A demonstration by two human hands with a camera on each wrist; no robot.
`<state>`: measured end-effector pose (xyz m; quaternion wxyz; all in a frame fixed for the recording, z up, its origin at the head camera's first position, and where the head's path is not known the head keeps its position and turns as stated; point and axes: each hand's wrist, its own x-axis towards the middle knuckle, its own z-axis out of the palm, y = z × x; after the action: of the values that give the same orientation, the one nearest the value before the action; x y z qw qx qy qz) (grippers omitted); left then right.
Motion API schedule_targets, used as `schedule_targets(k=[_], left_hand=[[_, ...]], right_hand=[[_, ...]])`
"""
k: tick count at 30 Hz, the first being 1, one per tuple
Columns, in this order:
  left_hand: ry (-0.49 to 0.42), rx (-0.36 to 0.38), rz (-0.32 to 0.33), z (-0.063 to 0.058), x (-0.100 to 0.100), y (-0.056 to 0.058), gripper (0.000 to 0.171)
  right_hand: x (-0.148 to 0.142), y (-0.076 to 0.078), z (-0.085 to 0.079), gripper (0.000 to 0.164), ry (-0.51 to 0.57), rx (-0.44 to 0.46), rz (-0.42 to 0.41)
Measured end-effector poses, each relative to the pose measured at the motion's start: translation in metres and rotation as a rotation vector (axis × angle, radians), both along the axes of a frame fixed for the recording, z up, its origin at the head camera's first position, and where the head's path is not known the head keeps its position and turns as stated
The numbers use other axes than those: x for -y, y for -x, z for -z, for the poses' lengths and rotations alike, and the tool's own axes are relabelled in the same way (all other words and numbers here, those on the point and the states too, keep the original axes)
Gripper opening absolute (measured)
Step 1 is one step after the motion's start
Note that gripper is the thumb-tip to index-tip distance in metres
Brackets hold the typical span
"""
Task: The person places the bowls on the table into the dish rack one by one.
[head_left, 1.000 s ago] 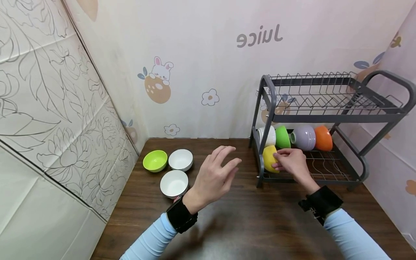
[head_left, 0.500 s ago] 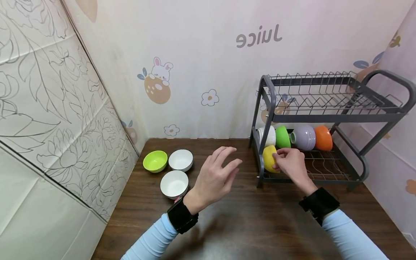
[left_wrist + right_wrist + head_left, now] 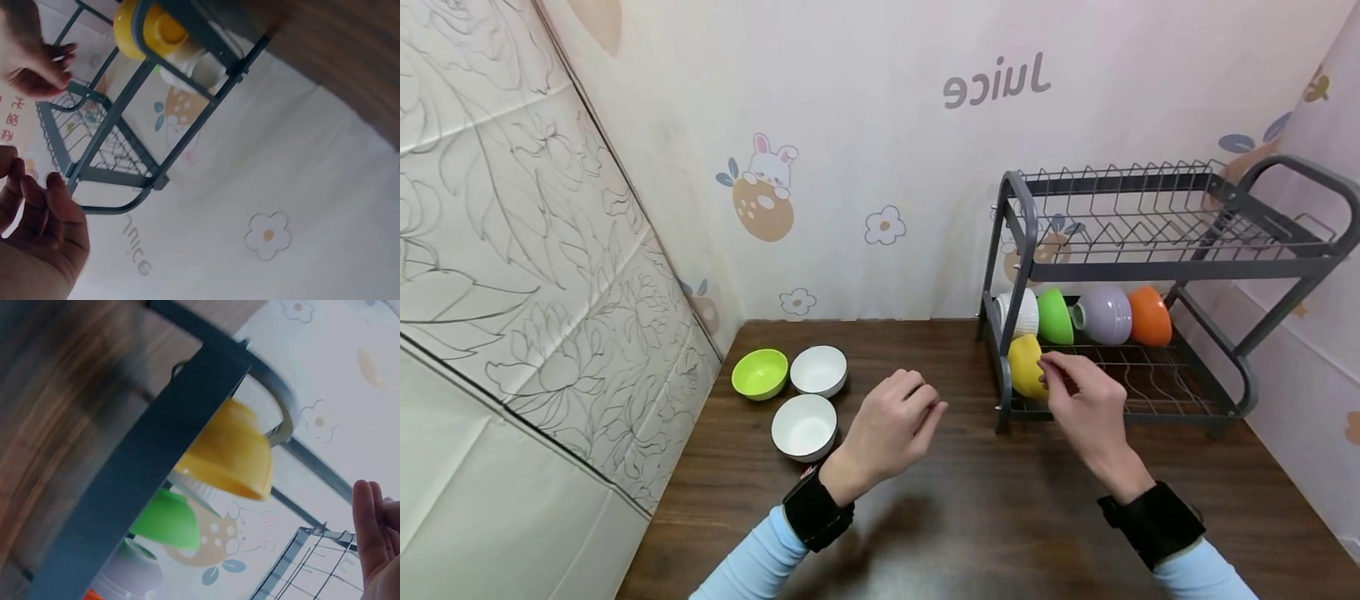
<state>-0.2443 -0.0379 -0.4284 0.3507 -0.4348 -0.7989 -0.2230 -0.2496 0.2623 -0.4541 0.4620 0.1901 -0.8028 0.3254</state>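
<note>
A yellow bowl (image 3: 1026,367) stands on its side at the front left of the dish rack's lower tier. Just to its right is my right hand (image 3: 1086,408), holding nothing. In the right wrist view the fingers (image 3: 370,531) appear apart from the yellow bowl (image 3: 231,453). My left hand (image 3: 887,429) hovers over the middle of the table, fingers loosely curled round nothing. Behind the yellow bowl, a white bowl (image 3: 1021,312), a green bowl (image 3: 1056,317), a purple bowl (image 3: 1105,315) and an orange bowl (image 3: 1150,317) stand tilted in a row.
The grey two-tier dish rack (image 3: 1172,271) stands at the table's right. On the left of the wooden table (image 3: 985,517) are a lime-green bowl (image 3: 760,373) and two white bowls, one behind (image 3: 818,370) and one nearer (image 3: 804,427). A patterned wall rises behind.
My right hand has let go of the yellow bowl and drawn back toward me and to the right. The left hand's fingers have curled in and lowered slightly.
</note>
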Motion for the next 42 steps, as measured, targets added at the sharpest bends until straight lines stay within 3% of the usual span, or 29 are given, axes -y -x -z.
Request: schedule_targets(k=[5, 11, 17, 22, 27, 30, 38, 42], left_hand=[[-0.029, 0.046, 0.046, 0.017, -0.003, 0.0, 0.014], [-0.024, 0.121, -0.021, 0.039, 0.015, 0.006, 0.011], [-0.047, 0.217, -0.137, 0.068, 0.071, 0.017, 0.007], [-0.061, 0.29, -0.325, 0.089, 0.134, 0.034, 0.005], [-0.071, 0.334, -0.512, 0.098, 0.189, 0.051, 0.009], [-0.041, 0.351, -0.579, 0.101, 0.21, 0.058, 0.016], [0.075, 0.335, -0.602, 0.112, 0.236, 0.07, 0.027], [0.117, 0.332, -0.61, 0.113, 0.239, 0.073, 0.025]], right_hand=[[0.004, -0.019, 0.006, 0.034, -0.006, 0.001, 0.005], [0.005, -0.033, 0.014, 0.036, 0.009, 0.023, -0.02], [0.006, -0.042, 0.025, 0.04, 0.033, 0.039, -0.047], [0.006, -0.047, 0.029, 0.038, 0.053, 0.071, -0.06], [0.007, -0.049, 0.032, 0.02, 0.072, 0.079, -0.092], [0.007, -0.049, 0.033, 0.011, 0.079, 0.078, -0.115], [0.012, -0.048, 0.034, 0.014, 0.095, 0.091, -0.139], [0.013, -0.048, 0.034, 0.027, 0.089, 0.1, -0.124]])
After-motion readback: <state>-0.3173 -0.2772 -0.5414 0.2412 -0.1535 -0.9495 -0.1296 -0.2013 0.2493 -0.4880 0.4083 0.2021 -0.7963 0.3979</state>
